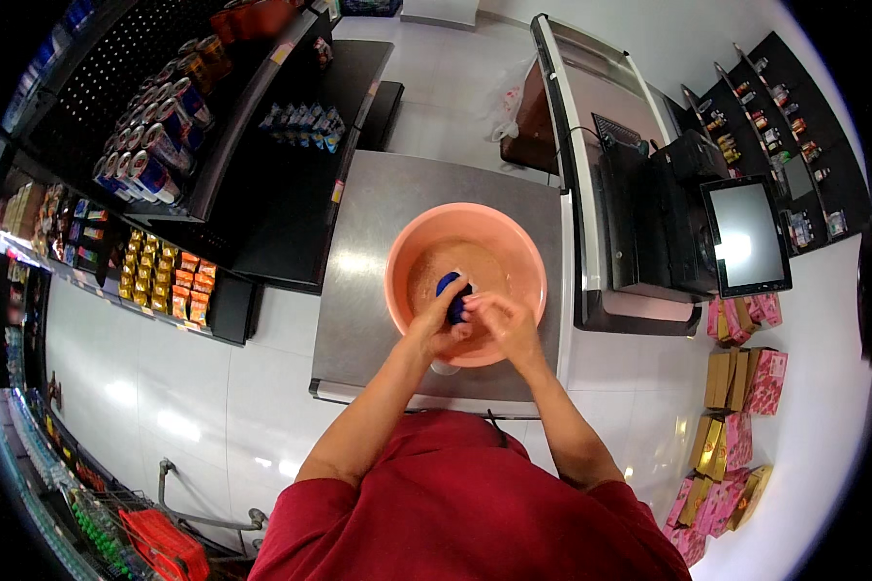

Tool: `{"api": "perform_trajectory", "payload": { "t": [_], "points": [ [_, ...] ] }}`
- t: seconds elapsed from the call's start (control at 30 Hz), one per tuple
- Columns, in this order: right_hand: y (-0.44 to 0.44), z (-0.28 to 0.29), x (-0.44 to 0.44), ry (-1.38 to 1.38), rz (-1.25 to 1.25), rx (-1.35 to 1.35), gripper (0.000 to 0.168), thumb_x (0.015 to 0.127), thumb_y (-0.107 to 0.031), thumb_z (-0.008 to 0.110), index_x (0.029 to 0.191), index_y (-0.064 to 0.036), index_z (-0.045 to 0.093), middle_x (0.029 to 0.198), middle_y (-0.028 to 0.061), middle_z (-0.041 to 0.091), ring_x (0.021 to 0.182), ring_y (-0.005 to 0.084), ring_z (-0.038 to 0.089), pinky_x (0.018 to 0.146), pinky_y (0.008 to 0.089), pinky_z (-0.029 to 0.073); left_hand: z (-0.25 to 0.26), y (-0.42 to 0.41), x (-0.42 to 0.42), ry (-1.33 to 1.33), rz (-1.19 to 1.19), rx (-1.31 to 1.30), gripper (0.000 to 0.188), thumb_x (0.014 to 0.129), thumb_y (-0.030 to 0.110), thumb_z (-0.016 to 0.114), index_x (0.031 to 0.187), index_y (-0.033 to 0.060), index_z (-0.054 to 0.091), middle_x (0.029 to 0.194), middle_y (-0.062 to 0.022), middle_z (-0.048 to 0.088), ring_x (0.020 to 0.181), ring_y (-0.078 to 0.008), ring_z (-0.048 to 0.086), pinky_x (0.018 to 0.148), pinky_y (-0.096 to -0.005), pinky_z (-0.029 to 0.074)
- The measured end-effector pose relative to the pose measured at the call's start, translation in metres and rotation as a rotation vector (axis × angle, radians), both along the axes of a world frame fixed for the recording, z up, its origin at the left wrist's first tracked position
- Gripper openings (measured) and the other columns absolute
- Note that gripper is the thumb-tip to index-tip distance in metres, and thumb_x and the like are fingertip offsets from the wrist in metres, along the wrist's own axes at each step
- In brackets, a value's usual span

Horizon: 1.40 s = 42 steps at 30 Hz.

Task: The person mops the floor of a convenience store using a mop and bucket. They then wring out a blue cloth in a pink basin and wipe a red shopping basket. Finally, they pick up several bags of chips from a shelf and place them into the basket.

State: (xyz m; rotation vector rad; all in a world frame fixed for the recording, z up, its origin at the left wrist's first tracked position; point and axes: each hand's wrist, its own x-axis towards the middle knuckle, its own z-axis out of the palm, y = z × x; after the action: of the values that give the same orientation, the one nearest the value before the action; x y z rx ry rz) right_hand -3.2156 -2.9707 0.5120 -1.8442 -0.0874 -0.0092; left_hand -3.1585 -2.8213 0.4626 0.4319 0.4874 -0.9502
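Observation:
A round orange plastic basin [466, 213] rests on a steel-topped table [363, 218] before me, with cloudy water [436, 254] in it. Over the water my left hand [437, 319] grips a small dark blue object [448, 282], its thumb lying along the top. What the object is stays unclear, as the fingers cover much of it. From the right, my right hand [505, 323] reaches to the object's side with bent fingers. Its fingertips are at or very near the blue surface; I cannot tell whether they pinch it. Something whitish shows at the object's upper edge.
Black shelves [283, 203] with drink cans [152, 174] and packets stand left. On the right is a checkout counter [588, 283] with a monitor [747, 236]. Pink boxes [766, 378] line the right wall. A red shopping basket [163, 545] sits at lower left.

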Motion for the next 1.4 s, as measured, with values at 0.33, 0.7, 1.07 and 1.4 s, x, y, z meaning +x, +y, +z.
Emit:
{"api": "perform_trajectory", "payload": {
  "t": [0.33, 0.7, 1.07, 1.4],
  "points": [
    [-0.012, -0.009, 0.037, 0.502, 0.100, 0.962, 0.065, 0.091, -0.046, 0.063, 0.142, -0.009, 0.046, 0.132, 0.0128, 0.054, 0.118, 0.0259, 0.054, 0.092, 0.0386, 0.052, 0.047, -0.007, -0.012, 0.109, -0.154, -0.553, 0.041, 0.095, 0.043, 0.058, 0.098, 0.0019, 0.057, 0.063, -0.0002, 0.048, 0.036, -0.0040, 0.032, 0.030, -0.0172, 0.023],
    [-0.002, 0.010, 0.061, 0.505, 0.204, 0.661, 0.057, 0.093, -0.030, 0.061, 0.142, -0.003, 0.047, 0.073, 0.0002, 0.046, 0.070, 0.0133, 0.050, 0.071, 0.0283, 0.049, 0.025, -0.015, -0.010, -0.095, -0.311, -0.333, 0.029, 0.096, 0.029, 0.061, 0.079, 0.0070, 0.053, 0.050, 0.0013, 0.037, 0.032, -0.0058, 0.027, 0.027, -0.0208, 0.019],
    [0.008, -0.018, 0.076, 0.448, 0.081, 0.371, 0.036, 0.101, -0.014, 0.045, 0.135, -0.008, 0.056, 0.066, -0.0022, 0.044, 0.060, 0.0081, 0.047, 0.055, 0.0241, 0.043, -0.015, -0.028, -0.008, -0.592, -0.335, 0.565, 0.022, 0.087, 0.025, 0.065, 0.085, 0.0034, 0.059, 0.061, -0.0057, 0.056, 0.048, -0.0176, 0.052, 0.044, -0.0326, 0.039],
    [0.020, -0.045, 0.059, 0.244, -0.243, 0.223, 0.029, 0.101, -0.014, 0.046, 0.124, -0.004, 0.060, 0.061, 0.0006, 0.051, 0.055, 0.0100, 0.052, 0.051, 0.0263, 0.043, -0.014, -0.039, -0.036, -1.053, -0.123, 1.146, 0.032, 0.085, 0.027, 0.062, 0.089, -0.0042, 0.065, 0.076, -0.0198, 0.068, 0.071, -0.0356, 0.067, 0.064, -0.0440, 0.050]
  ]
}}
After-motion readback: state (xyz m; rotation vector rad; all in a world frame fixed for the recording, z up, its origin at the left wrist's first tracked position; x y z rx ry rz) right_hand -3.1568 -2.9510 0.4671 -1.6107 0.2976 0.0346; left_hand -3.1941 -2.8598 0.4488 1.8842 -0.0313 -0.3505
